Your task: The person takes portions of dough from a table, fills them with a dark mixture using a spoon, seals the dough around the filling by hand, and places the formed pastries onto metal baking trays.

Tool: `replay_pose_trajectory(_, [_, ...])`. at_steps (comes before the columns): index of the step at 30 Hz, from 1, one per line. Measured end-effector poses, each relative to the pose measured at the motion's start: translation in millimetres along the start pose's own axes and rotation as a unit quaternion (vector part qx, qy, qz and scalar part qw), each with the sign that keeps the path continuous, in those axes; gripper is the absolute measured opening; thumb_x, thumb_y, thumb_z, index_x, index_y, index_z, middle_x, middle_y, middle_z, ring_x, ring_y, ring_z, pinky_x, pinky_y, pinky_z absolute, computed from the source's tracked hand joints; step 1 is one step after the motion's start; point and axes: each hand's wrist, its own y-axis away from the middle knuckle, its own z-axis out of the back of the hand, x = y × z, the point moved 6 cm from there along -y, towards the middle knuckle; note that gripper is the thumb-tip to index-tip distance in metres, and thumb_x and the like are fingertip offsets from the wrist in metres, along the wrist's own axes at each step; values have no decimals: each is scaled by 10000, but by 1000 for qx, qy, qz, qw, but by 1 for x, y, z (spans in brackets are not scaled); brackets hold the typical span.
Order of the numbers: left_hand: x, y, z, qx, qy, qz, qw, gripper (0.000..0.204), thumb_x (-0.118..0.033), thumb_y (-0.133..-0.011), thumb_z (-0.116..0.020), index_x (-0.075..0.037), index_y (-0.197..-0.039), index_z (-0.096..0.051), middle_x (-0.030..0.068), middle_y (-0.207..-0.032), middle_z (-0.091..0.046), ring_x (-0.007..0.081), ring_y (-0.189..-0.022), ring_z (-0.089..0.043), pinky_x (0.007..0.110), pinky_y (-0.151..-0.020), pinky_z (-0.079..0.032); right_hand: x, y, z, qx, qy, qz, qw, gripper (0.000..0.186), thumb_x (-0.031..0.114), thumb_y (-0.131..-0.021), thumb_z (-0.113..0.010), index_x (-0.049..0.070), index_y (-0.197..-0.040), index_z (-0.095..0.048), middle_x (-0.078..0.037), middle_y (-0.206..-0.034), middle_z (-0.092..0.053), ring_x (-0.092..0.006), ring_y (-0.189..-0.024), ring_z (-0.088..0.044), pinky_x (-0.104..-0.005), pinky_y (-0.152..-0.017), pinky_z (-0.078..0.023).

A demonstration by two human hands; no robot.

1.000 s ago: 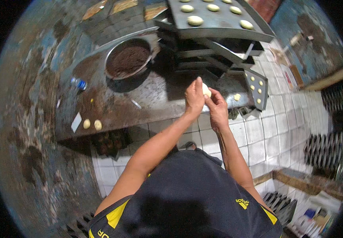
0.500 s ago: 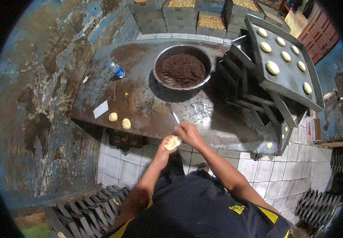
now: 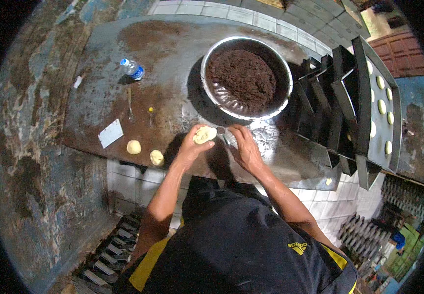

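My left hand (image 3: 191, 147) holds a flattened, hollowed piece of pale dough (image 3: 204, 134) in its fingers, raised over the near part of the table. Just to its right, my right hand (image 3: 247, 151) curls its thumb and fingers round the handle of a small metal spoon (image 3: 221, 131). The spoon's dark-coated tip points toward the dough. Beyond both hands stands a large round metal basin (image 3: 290, 83) with a crumbly dark brown filling (image 3: 243, 73). Two dough balls, one smooth (image 3: 133, 147) and one rougher (image 3: 156, 157), lie left of my left hand.
A plastic water bottle (image 3: 132, 69) and a white card (image 3: 110, 133) are on the left of the worn metal table (image 3: 163, 39). Stacked dark trays (image 3: 339, 98) crowd the right end, the outermost tray (image 3: 395, 127) bearing several dough pieces. A peeling wall (image 3: 30, 147) borders the left.
My view has shifted closer over the table. My hands have moved apart; the right one has left the dough and taken hold of the spoon. The dough is still in my left hand.
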Motion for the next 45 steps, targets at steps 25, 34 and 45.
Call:
replay_pose_trajectory(25, [147, 77, -44, -114, -176, 49, 976, 366, -239, -1040, -510, -77, -1363, -572, 67, -1300, -626, 172, -1194, -562, 345, -1006, -456, 34, 102, -26, -20, -86, 184, 979, 136, 132, -867, -658, 12, -927, -675, -189, -852, -676, -417, -929, -624, -490, -877, -499])
replay_pose_trajectory(34, [39, 78, -34, -75, -162, -176, 968, 730, 111, -838, -672, -90, -1465, -357, 143, -1269, -671, 176, -1125, -627, 302, -1010, -475, -114, 45, -140, -19, 160, 23, 987, 241, 153, -895, -521, 33, -1064, -645, -248, -1035, -664, -381, -898, -683, -459, -773, -562])
replay_pose_trajectory(45, [-91, -18, -7, -145, -296, -197, 923, 795, 38, -776, -791, -106, -1478, -447, 117, -1228, -671, 203, -1125, -653, 350, -989, -520, -114, -93, 36, 100, 197, -168, 961, 169, 127, -839, -631, 69, -967, -724, -240, -842, -714, -423, -793, -712, -507, -711, -576])
